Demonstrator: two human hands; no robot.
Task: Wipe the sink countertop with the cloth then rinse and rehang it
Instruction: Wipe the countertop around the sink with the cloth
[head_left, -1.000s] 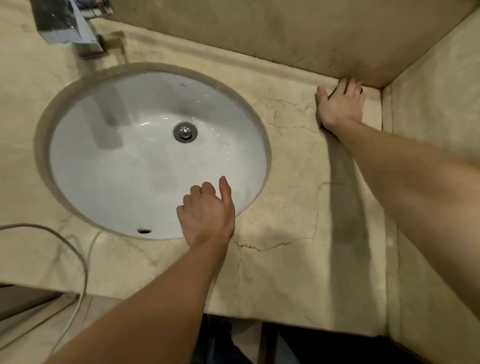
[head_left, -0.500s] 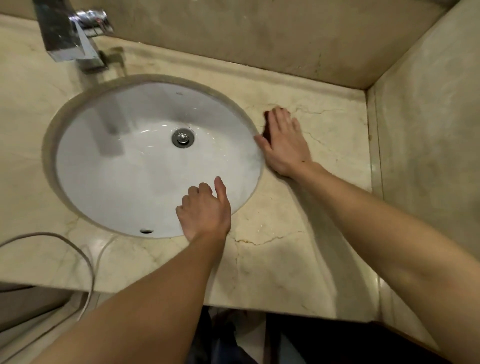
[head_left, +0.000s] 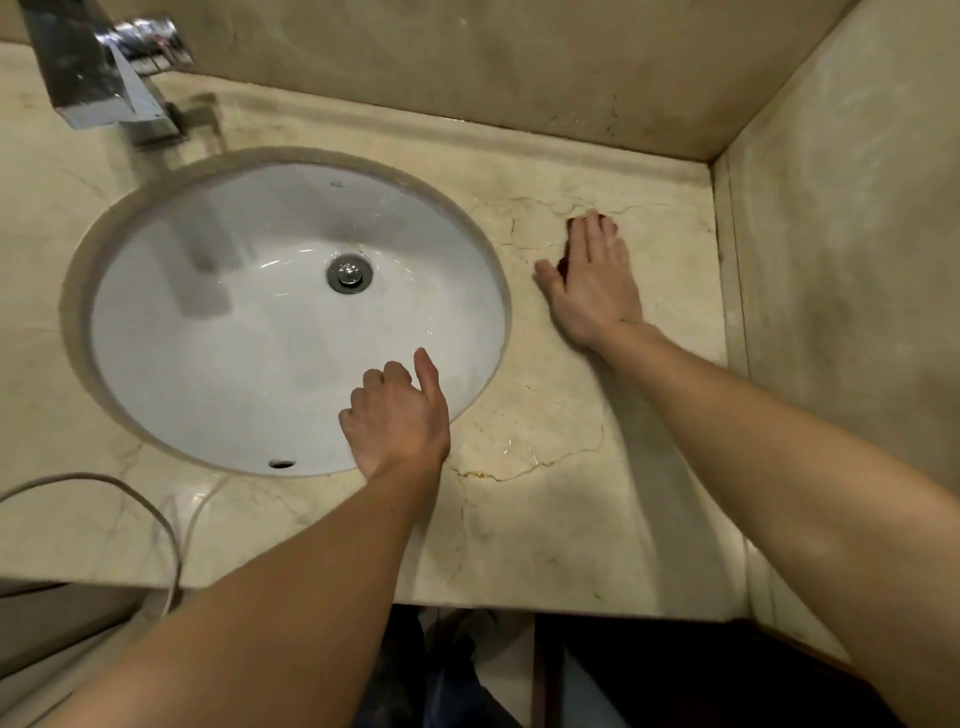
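Observation:
A beige marble countertop surrounds a white oval sink. My right hand lies flat with straight fingers on the counter right of the sink, pressing down a dark cloth that shows only as a small dark edge by the thumb and fingertips. My left hand rests on the sink's front right rim, fingers curled over the edge into the bowl, thumb pointing up. It holds nothing.
A chrome faucet stands at the back left. A drain plug sits mid-bowl. A grey cable loops over the counter's front left edge. Walls close the back and the right side.
My right hand slid with the cloth from the back right corner toward the sink rim, then back right onto the middle of the counter. My left hand stayed on the rim.

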